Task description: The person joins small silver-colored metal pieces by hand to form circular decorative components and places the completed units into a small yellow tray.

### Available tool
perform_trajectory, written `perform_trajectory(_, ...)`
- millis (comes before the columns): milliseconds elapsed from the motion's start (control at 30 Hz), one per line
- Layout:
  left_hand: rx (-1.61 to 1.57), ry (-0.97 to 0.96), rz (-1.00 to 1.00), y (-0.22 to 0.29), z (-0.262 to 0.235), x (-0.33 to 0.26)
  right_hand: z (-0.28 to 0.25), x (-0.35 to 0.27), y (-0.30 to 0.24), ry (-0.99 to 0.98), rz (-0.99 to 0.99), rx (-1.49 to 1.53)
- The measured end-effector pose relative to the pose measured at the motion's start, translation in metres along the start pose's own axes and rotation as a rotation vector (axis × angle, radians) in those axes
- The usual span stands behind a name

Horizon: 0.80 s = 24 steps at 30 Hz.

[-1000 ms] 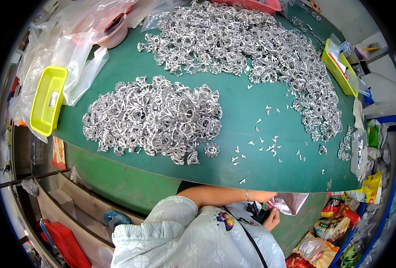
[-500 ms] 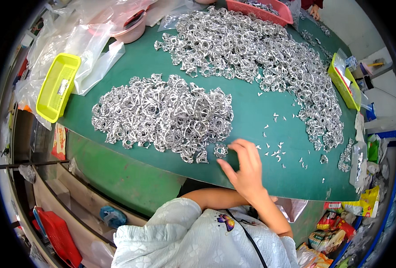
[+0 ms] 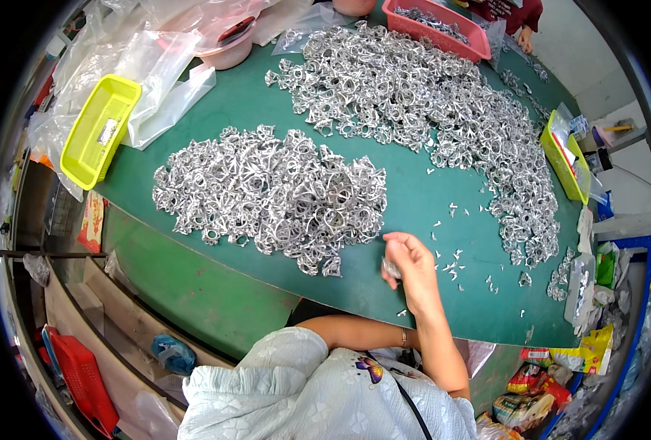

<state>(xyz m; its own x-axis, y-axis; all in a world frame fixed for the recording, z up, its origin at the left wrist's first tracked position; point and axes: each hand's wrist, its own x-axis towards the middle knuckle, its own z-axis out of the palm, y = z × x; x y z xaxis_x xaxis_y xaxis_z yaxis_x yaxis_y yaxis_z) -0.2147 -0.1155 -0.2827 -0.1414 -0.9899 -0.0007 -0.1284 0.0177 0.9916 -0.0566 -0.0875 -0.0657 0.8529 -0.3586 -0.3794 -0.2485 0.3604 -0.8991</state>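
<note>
My right hand (image 3: 411,265) is over the near edge of the green table (image 3: 413,198), fingers pinched on a small silver metal piece (image 3: 391,268). It sits just right of a heap of shiny silver ring-shaped parts (image 3: 267,191). Small silver scraps (image 3: 457,265) lie scattered to the hand's right. My left forearm with a thin bracelet (image 3: 404,337) runs below the table edge. Its hand is hidden behind my right forearm.
A bigger heap of the same parts (image 3: 421,95) curves along the far and right side. A yellow tray (image 3: 98,132) and plastic bags (image 3: 167,88) lie at the left. A second yellow tray (image 3: 564,155), a pink tray (image 3: 437,25), a pink bowl (image 3: 226,50), a red basket (image 3: 83,381).
My right hand came up from below the table edge, reached the near heap and now pinches a small metal piece. The view shifted closer to the table.
</note>
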Motion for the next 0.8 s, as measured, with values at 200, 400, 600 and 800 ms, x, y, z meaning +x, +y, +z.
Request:
perform_trajectory(200,-0.115,-0.043,0.034,0.01,0.001,0.007,0.016,0.017,0.01,0.13,-0.251,-0.66)
perform_trajectory(400,-0.217,-0.044,0.049,0.015,0.001,0.009,-0.014,-0.006,-0.006,0.155,-0.191,-0.354)
perform_trajectory(600,-0.226,-0.045,0.051,0.019,0.004,0.011,-0.052,-0.014,-0.02,-0.094,0.313,0.797)
perform_trajectory(800,-0.203,-0.042,0.027,0.017,0.002,0.009,-0.06,-0.034,-0.015,-0.068,0.379,1.167)
